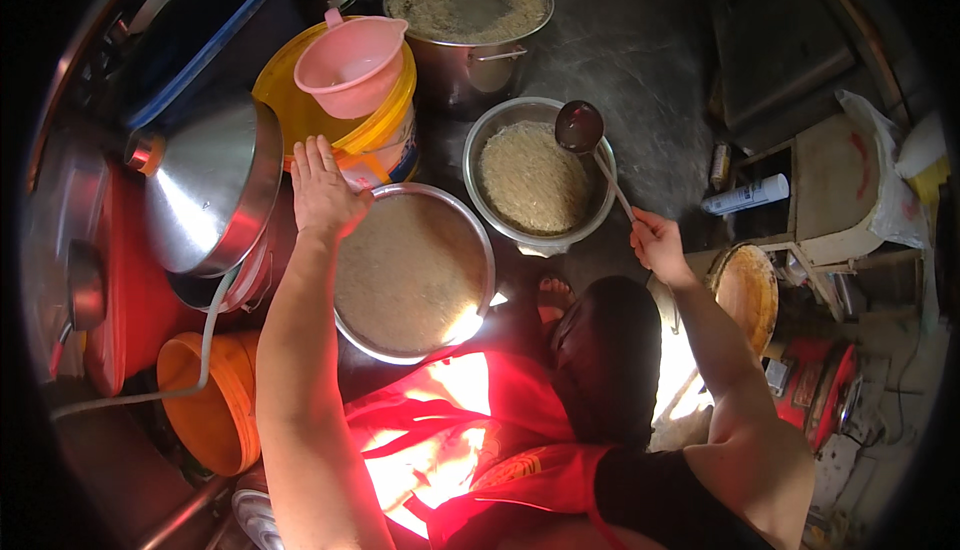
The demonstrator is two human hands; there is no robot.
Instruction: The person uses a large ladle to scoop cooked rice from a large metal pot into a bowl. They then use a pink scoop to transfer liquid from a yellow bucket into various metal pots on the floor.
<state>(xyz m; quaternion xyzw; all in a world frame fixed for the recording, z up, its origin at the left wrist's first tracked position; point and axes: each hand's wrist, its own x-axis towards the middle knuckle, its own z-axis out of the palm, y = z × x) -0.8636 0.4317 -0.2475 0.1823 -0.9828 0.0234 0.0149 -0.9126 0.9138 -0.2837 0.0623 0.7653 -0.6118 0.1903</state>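
Dark grey floor (pixel 640 60), bright light patches (pixel 677 350)

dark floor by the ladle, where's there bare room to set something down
The widest bare patch is dark floor, bordered by the large pot, metal bowl and ladle on its left and white canister at lower right. Crowded: the left side, where the yellow bucket, metal cone and orange bucket stand close together.

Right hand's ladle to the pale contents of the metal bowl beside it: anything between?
Nothing visible. The ladle, in the right hand, overlaps the far-right rim of the metal bowl in this view; the pale contents lie mostly uncovered. The left hand is off by the yellow bucket.
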